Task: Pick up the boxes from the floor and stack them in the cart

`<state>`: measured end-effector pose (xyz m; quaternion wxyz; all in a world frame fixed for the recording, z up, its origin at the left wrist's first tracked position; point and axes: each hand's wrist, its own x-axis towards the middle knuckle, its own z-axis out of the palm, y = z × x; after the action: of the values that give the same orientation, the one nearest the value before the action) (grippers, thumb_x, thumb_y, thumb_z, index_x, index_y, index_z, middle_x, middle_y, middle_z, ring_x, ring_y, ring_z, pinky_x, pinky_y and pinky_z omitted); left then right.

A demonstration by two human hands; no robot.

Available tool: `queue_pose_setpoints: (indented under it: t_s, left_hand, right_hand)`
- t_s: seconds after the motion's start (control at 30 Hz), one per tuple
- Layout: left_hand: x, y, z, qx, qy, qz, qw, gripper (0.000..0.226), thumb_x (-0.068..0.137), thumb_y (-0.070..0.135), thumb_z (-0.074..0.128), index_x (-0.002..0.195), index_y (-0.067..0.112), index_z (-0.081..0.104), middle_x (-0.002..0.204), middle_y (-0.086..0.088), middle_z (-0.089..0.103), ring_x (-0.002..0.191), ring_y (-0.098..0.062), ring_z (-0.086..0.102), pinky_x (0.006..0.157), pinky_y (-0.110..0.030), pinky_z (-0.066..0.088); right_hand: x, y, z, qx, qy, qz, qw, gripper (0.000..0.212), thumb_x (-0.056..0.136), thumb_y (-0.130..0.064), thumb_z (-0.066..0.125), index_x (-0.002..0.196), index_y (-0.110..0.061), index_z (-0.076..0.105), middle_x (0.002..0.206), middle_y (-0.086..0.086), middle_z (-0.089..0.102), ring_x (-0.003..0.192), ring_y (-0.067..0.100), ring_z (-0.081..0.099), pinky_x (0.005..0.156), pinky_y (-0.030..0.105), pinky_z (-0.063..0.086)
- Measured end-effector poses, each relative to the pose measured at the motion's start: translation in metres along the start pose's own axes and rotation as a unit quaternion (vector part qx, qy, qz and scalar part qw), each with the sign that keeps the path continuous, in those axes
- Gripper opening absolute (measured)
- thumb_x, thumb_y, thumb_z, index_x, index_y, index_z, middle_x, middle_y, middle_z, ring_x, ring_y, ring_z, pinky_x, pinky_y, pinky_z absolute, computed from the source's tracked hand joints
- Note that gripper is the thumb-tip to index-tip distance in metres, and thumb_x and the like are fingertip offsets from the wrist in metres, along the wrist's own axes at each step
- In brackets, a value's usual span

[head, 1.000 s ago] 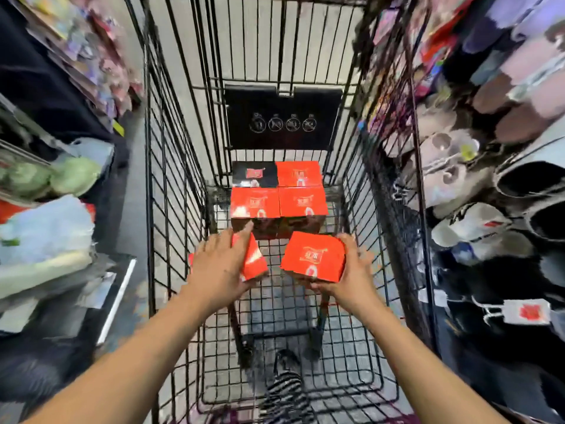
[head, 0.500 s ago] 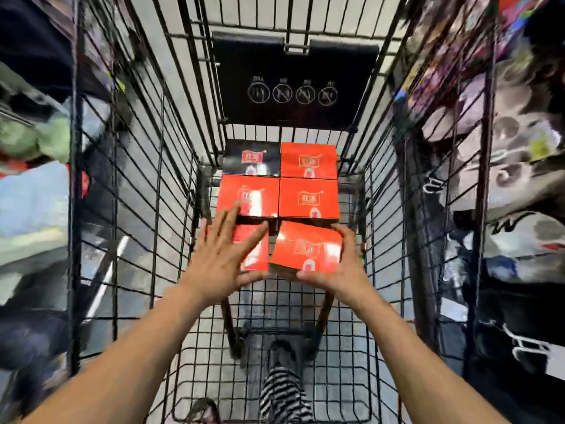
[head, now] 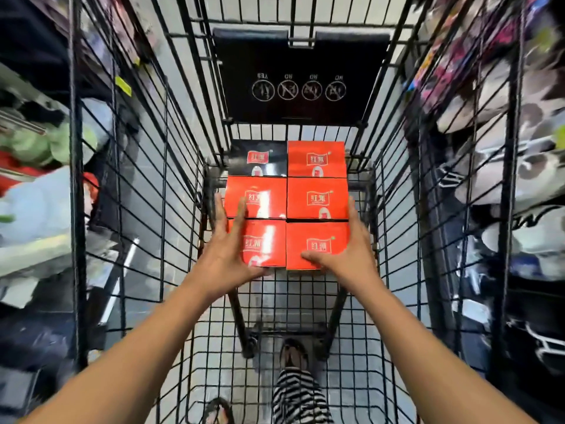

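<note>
Inside the black wire cart (head: 287,296), boxes lie flat in two columns at the far end. The far row is a black box (head: 258,159) beside a red box (head: 316,159). Two red boxes (head: 318,198) fill the middle row. My left hand (head: 227,255) lies flat, fingers straight, on the near-left red box (head: 270,244), its fingertips reaching the box behind. My right hand (head: 353,255) rests against the right side of the near-right red box (head: 318,240), fingers straight, thumb across its near top edge.
A black seat flap (head: 299,81) with warning icons closes the cart's far end. The cart stands in a narrow aisle between goods shelves on the left (head: 33,209) and the right (head: 526,179). My sandalled foot (head: 293,356) and striped trouser leg (head: 299,396) show through the cart floor.
Both hands moved forward and down with the two red boxes. The boxes, tilted before, now lie level against the middle row, and my fingers have straightened.
</note>
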<state>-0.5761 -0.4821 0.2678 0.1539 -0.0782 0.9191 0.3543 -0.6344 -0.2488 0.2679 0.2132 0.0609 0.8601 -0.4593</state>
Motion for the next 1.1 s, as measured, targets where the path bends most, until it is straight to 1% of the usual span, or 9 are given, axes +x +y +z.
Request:
queue_pose_setpoints:
  t_s: [0.1, 0.2, 0.3, 0.4, 0.53, 0.67, 0.8, 0.97, 1.1]
  left_hand:
    - [-0.001, 0.005, 0.0, -0.112, 0.035, -0.066, 0.991, 0.134, 0.054, 0.066, 0.077, 0.143, 0.048, -0.022, 0.157, 0.005, -0.024, 0.142, -0.005, -0.001, 0.116, -0.034, 0.011]
    - [0.007, 0.009, -0.006, -0.259, 0.024, -0.113, 0.959, 0.119, 0.066, 0.062, 0.074, 0.146, 0.045, -0.011, 0.156, 0.004, 0.026, 0.137, -0.012, 0.034, 0.113, -0.038, 0.029]
    - [0.012, 0.009, -0.01, -0.26, -0.016, -0.095, 0.961, 0.116, 0.074, 0.031, 0.08, 0.144, 0.047, -0.011, 0.145, 0.006, 0.043, 0.123, -0.015, 0.051, 0.108, -0.041, 0.04]
    - [0.01, 0.004, -0.007, -0.266, -0.008, -0.092, 0.96, 0.118, 0.073, 0.026, 0.082, 0.148, 0.042, -0.007, 0.141, 0.007, 0.048, 0.122, -0.016, 0.053, 0.105, -0.045, 0.043]
    - [0.009, -0.001, -0.002, -0.298, 0.037, -0.103, 0.948, 0.101, 0.07, 0.03, 0.082, 0.147, 0.042, 0.018, 0.133, 0.01, 0.054, 0.117, -0.014, 0.057, 0.099, -0.047, 0.048]
    - [0.014, -0.003, 0.0, -0.308, 0.068, -0.12, 0.941, 0.097, 0.075, 0.018, 0.08, 0.149, 0.037, 0.02, 0.135, 0.004, 0.054, 0.118, -0.016, 0.057, 0.1, -0.047, 0.047]
    - [0.016, 0.001, 0.005, -0.32, 0.047, -0.136, 0.936, 0.097, 0.081, 0.016, 0.074, 0.15, 0.042, 0.01, 0.136, 0.006, 0.052, 0.118, -0.018, 0.057, 0.101, -0.048, 0.046]
    - [0.021, 0.012, 0.0, -0.28, -0.001, -0.134, 0.951, 0.099, 0.088, 0.024, 0.067, 0.147, 0.044, -0.01, 0.148, 0.002, 0.04, 0.13, -0.022, 0.046, 0.108, -0.049, 0.038]
    - [0.024, 0.036, -0.01, -0.239, 0.031, -0.172, 0.955, 0.069, 0.086, 0.008, 0.066, 0.142, 0.02, 0.028, 0.129, -0.006, 0.057, 0.116, -0.029, 0.057, 0.099, -0.044, 0.046]
  right_hand:
    - [-0.003, 0.007, 0.0, 0.055, 0.01, 0.021, 0.998, 0.125, 0.053, -0.035, 0.092, 0.146, -0.052, 0.01, 0.153, 0.002, 0.027, 0.138, 0.02, 0.033, 0.114, 0.041, 0.031]
    - [-0.006, 0.008, 0.003, 0.05, -0.005, 0.02, 0.999, 0.118, 0.061, -0.043, 0.087, 0.143, -0.055, 0.003, 0.156, -0.001, 0.026, 0.14, 0.02, 0.033, 0.114, 0.034, 0.026]
    - [-0.006, 0.006, 0.004, 0.027, -0.023, 0.013, 0.999, 0.112, 0.068, -0.052, 0.079, 0.14, -0.058, -0.007, 0.154, 0.0, 0.032, 0.137, 0.02, 0.038, 0.111, 0.035, 0.032]
    - [-0.005, 0.007, 0.005, 0.023, -0.024, 0.002, 0.999, 0.112, 0.068, -0.058, 0.074, 0.145, -0.052, -0.006, 0.156, -0.002, 0.028, 0.139, 0.019, 0.034, 0.112, 0.037, 0.03]
    - [-0.004, 0.012, 0.008, -0.001, -0.017, 0.003, 1.0, 0.114, 0.062, -0.07, 0.064, 0.149, -0.046, -0.005, 0.157, -0.003, 0.026, 0.14, 0.02, 0.031, 0.104, 0.03, 0.023]
    - [-0.002, 0.012, 0.006, 0.015, -0.022, -0.001, 1.0, 0.114, 0.063, -0.069, 0.063, 0.15, -0.043, -0.004, 0.152, 0.004, 0.036, 0.137, 0.023, 0.038, 0.112, 0.045, 0.034]
    - [-0.003, 0.011, 0.007, 0.001, -0.01, 0.004, 1.0, 0.115, 0.06, -0.075, 0.06, 0.15, -0.044, -0.005, 0.15, 0.007, 0.035, 0.134, 0.023, 0.04, 0.11, 0.038, 0.035]
    - [0.003, 0.004, -0.004, -0.027, -0.028, 0.007, 0.999, 0.114, 0.067, -0.071, 0.061, 0.15, -0.041, -0.01, 0.147, 0.013, 0.035, 0.132, 0.028, 0.04, 0.109, 0.046, 0.037]
    - [0.0, -0.018, -0.017, -0.217, -0.03, 0.026, 0.975, 0.107, 0.078, -0.071, 0.053, 0.152, -0.028, -0.011, 0.145, 0.02, 0.035, 0.129, 0.034, 0.042, 0.103, 0.047, 0.041]
